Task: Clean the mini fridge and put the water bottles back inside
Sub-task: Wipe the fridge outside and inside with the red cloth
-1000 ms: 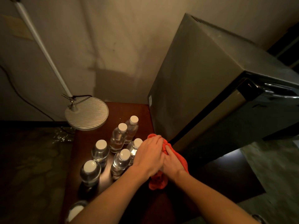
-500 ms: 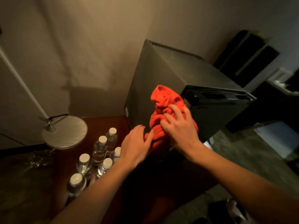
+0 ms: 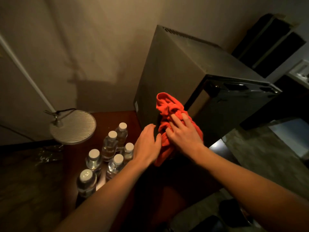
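Compared with half a second earlier, little had changed: the mini fridge [image 3: 175,72] still stood at two o'clock on the wooden table [image 3: 107,119], and the view had only shifted slightly. The fridge's long axis ran upright, its door facing four o'clock and standing slightly ajar; nothing of its interior could be seen. The orange cloth [image 3: 168,108] was bunched against the fridge's front left corner edge, running from twelve to six o'clock. The right hand [image 3: 184,134] pressed on it with fingers spread flat, lower than before. The left hand [image 3: 147,144], fingers relaxed and loosely extended, touched the cloth's left edge with its thumb. Six water bottles [image 3: 110,144] with white caps stood upright at nine o'clock of the hands, below the lamp base [image 3: 73,128].
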{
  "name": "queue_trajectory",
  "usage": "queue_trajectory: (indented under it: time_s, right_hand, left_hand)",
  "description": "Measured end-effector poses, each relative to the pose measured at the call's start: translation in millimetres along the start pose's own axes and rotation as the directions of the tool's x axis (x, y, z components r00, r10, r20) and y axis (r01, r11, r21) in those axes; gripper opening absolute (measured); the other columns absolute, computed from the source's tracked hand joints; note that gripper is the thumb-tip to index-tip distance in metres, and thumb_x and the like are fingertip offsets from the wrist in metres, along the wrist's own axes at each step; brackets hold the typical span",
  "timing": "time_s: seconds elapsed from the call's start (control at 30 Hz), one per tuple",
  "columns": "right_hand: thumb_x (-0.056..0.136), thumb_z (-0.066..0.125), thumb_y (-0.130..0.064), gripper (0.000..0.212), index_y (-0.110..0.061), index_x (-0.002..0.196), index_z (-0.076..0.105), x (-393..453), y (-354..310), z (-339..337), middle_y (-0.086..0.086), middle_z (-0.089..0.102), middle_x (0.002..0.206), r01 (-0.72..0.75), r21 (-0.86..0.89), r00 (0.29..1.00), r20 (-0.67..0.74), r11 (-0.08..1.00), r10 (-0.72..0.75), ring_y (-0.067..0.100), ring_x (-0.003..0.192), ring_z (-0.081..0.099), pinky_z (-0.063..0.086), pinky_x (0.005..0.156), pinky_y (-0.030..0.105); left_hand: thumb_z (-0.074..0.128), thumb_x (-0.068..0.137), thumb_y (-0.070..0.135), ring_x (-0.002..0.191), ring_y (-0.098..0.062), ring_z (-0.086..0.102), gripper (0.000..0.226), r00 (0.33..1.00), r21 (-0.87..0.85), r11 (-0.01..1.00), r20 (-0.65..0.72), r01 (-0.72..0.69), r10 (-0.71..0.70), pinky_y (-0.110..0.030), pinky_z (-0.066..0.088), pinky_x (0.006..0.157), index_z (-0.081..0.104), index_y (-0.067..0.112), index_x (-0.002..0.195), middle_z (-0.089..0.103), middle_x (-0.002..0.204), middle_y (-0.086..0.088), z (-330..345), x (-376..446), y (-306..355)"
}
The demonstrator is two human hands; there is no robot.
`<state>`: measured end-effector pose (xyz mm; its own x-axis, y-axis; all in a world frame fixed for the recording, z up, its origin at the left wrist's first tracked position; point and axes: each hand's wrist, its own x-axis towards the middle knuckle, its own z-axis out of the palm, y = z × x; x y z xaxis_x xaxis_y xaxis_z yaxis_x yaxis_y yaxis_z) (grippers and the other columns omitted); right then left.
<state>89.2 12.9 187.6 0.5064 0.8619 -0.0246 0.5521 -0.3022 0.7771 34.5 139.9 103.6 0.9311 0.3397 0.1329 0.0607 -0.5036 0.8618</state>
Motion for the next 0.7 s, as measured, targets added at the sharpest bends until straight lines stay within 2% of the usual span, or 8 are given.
queue_trajectory:
  time_s: [0.07, 0.17, 0.23, 0.27, 0.3, 0.33, 0.5, 0.7]
  right_hand:
    - [0.077, 0.07, -0.039, 0.02, -0.031, 0.094, 0.076, 1.5, -19.2, 18.7, -0.008, 0.073, 0.106, 0.073, 0.034, 0.996, 0.042, 0.997, -0.074, 0.018, 0.12, 0.06, 0.045, 0.101, 0.044]
    - [0.083, 0.059, -0.039, 0.034, -0.031, 0.113, 0.072, 0.5, -46.3, 44.6, -0.011, 0.068, 0.119, 0.136, 0.041, 0.985, 0.1, 0.99, -0.14, 0.017, 0.131, 0.05, 0.034, 0.11, 0.045]
    - [0.093, 0.045, -0.029, 0.045, -0.019, 0.136, 0.055, -2.6, -67.7, 67.8, -0.001, 0.053, 0.142, 0.2, 0.077, 0.962, 0.173, 0.977, -0.21, 0.026, 0.145, 0.025, 0.003, 0.115, 0.053]
    - [0.096, 0.04, -0.024, 0.048, -0.014, 0.142, 0.047, -3.1, -77.7, 78.0, 0.003, 0.045, 0.149, 0.241, 0.11, 0.935, 0.241, 0.964, -0.261, 0.03, 0.148, 0.013, -0.013, 0.11, 0.054]
    - [0.098, 0.037, -0.022, 0.049, -0.011, 0.145, 0.041, -3.2, -87.0, 86.1, 0.005, 0.04, 0.152, 0.283, 0.131, 0.909, 0.279, 0.95, -0.309, 0.032, 0.149, 0.006, -0.022, 0.104, 0.054]
    - [0.099, 0.035, -0.021, 0.049, -0.011, 0.147, 0.037, -3.6, -96.1, 92.7, 0.006, 0.037, 0.154, 0.31, 0.146, 0.894, 0.292, 0.94, -0.34, 0.033, 0.148, 0.004, -0.025, 0.102, 0.053]
    - [0.102, 0.032, -0.026, 0.054, -0.013, 0.153, 0.021, -7.0, -137.2, 120.3, 0.011, 0.014, 0.162, 0.32, 0.219, 0.882, 0.286, 0.922, -0.374, 0.034, 0.149, 0.003, -0.011, 0.114, 0.052]
    - [0.101, 0.038, -0.026, 0.055, -0.015, 0.153, 0.024, -7.8, -131.4, 120.7, 0.012, 0.016, 0.161, 0.386, 0.259, 0.872, 0.21, 0.885, -0.442, 0.035, 0.148, 0.008, -0.001, 0.117, 0.052]
  left_hand:
    - [0.052, 0.096, 0.023, 0.138, -0.017, 0.037, 0.049, 1.0, -0.011, 1.0, -0.012, 0.009, -0.009, -0.03, 0.03, 0.11, 0.044, 0.011, 0.143, 0.041, 0.151, -0.004, 11.3, 0.6, -8.1]
    - [0.053, 0.093, 0.016, 0.137, -0.016, 0.039, 0.05, 1.0, -0.045, 0.999, -0.03, -0.001, 0.0, -0.031, 0.033, 0.111, 0.045, 0.014, 0.142, 0.043, 0.149, -0.002, 24.7, 3.4, -21.8]
    - [0.053, 0.092, 0.015, 0.136, -0.015, 0.04, 0.047, 0.999, -0.06, 0.998, -0.034, -0.015, 0.013, -0.031, 0.034, 0.11, 0.047, 0.017, 0.139, 0.046, 0.146, 0.0, 34.9, 2.2, -30.5]
    - [0.052, 0.093, 0.016, 0.135, -0.014, 0.041, 0.044, 0.999, -0.054, 0.998, -0.033, -0.017, 0.016, -0.03, 0.034, 0.109, 0.048, 0.018, 0.137, 0.048, 0.144, 0.0, 40.6, 0.6, -35.2]
    - [0.051, 0.094, 0.018, 0.135, -0.015, 0.041, 0.041, 1.0, -0.042, 0.999, -0.029, -0.008, 0.007, -0.03, 0.035, 0.109, 0.049, 0.018, 0.135, 0.049, 0.143, -0.001, 46.4, -1.5, -40.1]
    - [0.05, 0.096, 0.02, 0.135, -0.015, 0.041, 0.04, 1.0, -0.03, 1.0, -0.022, 0.01, -0.011, -0.03, 0.034, 0.109, 0.048, 0.017, 0.136, 0.049, 0.143, -0.001, 52.1, -3.9, -45.3]
    - [0.044, 0.1, 0.032, 0.142, -0.008, 0.028, 0.052, 0.997, 0.068, 0.996, 0.034, 0.06, -0.062, -0.018, 0.02, 0.11, 0.033, 0.019, 0.15, 0.034, 0.156, 0.004, 72.0, -15.8, -70.6]
    - [0.044, 0.1, 0.035, 0.14, -0.01, 0.032, 0.052, 0.996, 0.11, 0.992, 0.056, 0.068, -0.075, -0.022, 0.025, 0.111, 0.034, 0.018, 0.149, 0.037, 0.154, 0.002, 72.8, -24.8, -67.9]
